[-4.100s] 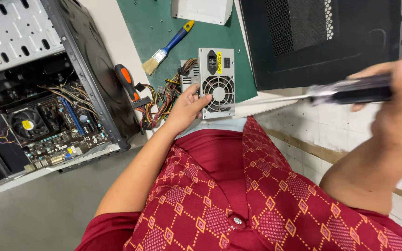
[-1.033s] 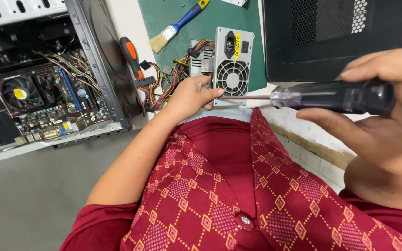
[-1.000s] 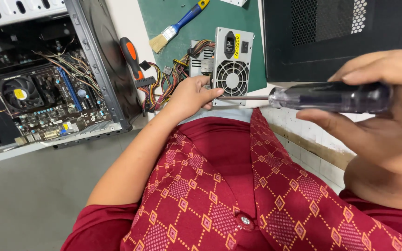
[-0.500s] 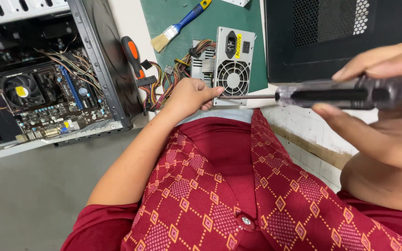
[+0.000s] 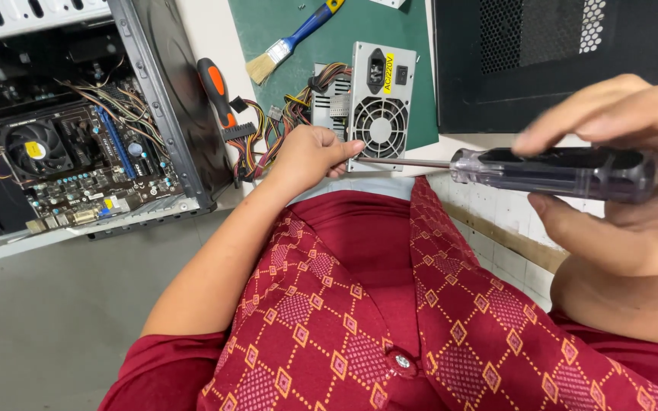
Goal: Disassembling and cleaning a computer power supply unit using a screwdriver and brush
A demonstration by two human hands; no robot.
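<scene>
Two hands at work, head view, looking down over a red diamond-patterned garment (image 5: 390,304). Right hand (image 5: 634,190) close to the camera, fingers curled round the dark translucent handle of a long screwdriver (image 5: 550,171); thumb below the handle, fingers over the top, grip closed. Screwdriver held roughly level, its thin metal shaft running left toward the power supply unit (image 5: 378,106).

Left hand (image 5: 310,156) reaches forward with the arm extended, fingers loosely bent, fingertips against the lower front edge of the power supply unit just beside the round fan grille. Screwdriver tip meets the unit at that same lower edge, right next to the left fingertips; whether the tip sits in a screw cannot be told.

Power supply unit: grey metal box, lies on a green mat (image 5: 283,23), near the bench's front edge. A bundle of coloured cables (image 5: 268,129) trails from its left side.

Around it: paintbrush with blue handle (image 5: 291,42) on the mat, behind the unit and to its left. Orange-and-black handled tool (image 5: 215,91) lies left of the cables. Open computer case (image 5: 154,114) far left, on its side, motherboard (image 5: 85,171) with CPU cooler fan (image 5: 32,148) exposed. Black perforated panel (image 5: 557,46) at upper right, behind the right hand.
</scene>
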